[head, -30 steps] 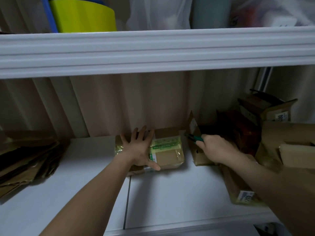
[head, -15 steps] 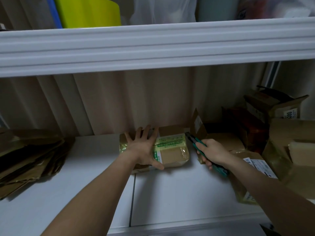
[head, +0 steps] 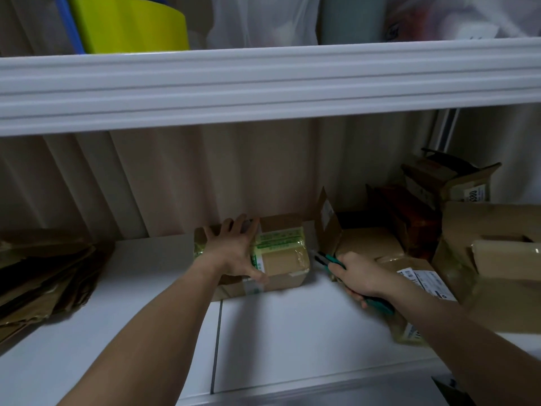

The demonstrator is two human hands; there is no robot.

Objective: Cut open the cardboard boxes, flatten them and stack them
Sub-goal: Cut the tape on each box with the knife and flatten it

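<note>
Yellow-green bin (head: 128, 24) and white plastic bags (head: 263, 22) on the upper white shelf (head: 263, 83).

Left hand (head: 234, 253) hides the box (head: 281, 259) top.

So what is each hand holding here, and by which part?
The right hand grips a green utility knife by its handle, tip toward the taped cardboard box. The left hand holds nothing; it presses flat on the box top.

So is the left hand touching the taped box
Touching. The head view shows the left hand lying flat on top of the taped cardboard box, thumb against its front.
</note>
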